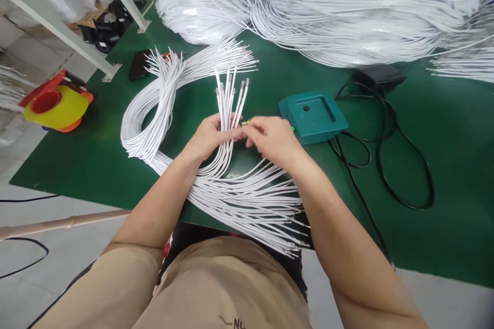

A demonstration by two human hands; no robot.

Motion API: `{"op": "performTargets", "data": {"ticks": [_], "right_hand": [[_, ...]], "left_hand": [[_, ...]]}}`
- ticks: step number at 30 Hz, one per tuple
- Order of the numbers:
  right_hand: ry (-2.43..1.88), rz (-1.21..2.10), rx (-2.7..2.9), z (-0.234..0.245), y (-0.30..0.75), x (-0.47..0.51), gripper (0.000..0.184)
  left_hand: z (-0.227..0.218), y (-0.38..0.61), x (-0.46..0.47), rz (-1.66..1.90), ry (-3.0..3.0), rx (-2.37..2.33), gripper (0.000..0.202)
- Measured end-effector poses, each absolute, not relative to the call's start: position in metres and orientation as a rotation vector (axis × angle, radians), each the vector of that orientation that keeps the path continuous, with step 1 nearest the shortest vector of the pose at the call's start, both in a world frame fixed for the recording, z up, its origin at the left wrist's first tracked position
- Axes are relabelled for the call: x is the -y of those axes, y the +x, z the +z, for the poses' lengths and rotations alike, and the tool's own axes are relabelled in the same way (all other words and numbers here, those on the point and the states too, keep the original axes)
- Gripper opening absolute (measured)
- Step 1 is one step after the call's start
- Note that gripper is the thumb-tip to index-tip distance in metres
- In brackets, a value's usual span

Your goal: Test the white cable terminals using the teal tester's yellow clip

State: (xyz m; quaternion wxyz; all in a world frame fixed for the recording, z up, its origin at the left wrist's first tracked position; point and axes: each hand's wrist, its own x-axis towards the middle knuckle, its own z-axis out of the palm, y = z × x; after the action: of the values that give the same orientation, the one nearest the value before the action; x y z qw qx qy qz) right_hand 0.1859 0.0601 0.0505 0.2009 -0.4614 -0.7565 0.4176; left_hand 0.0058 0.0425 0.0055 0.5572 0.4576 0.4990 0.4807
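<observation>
My left hand [214,136] is closed around a small bunch of white cables [227,105], whose ends stand up above the thumb. Close beside it, my right hand [270,136] pinches a single cable, its tip [244,123] poking out between the fingers. From under the hands, many loose white cables [239,200] fan out to the right along the table's front edge. Behind my right hand sits a teal device [314,115] with a shallow recess on top and a green light at its side, partly covered by the hand.
On the green table [443,128] lie a coiled bundle of white cables [133,118] and a large heap of cables [347,10] at the back. A black adapter [380,78] with black cords [419,205] is on the right. Yellow and red tape rolls [57,105] are at the left edge.
</observation>
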Motion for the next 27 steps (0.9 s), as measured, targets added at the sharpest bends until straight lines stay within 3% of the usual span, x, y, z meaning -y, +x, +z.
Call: {"op": "performTargets", "data": {"ticks": [5, 12, 27], "right_hand": [[-1.194, 1.213, 1.598, 0.04, 0.187, -0.07, 0.021], [-1.116, 1.422, 1.528, 0.043, 0.183, -0.064, 0.027], [-1.039, 1.434, 1.207, 0.038, 0.178, -0.066, 0.023]], "left_hand": [[0.005, 0.013, -0.038, 1.005, 1.183, -1.159, 0.036], [0.009, 0.017, -0.039, 1.077, 1.053, -1.045, 0.038], [0.012, 0.017, -0.037, 1.03, 1.101, -1.067, 0.037]]}}
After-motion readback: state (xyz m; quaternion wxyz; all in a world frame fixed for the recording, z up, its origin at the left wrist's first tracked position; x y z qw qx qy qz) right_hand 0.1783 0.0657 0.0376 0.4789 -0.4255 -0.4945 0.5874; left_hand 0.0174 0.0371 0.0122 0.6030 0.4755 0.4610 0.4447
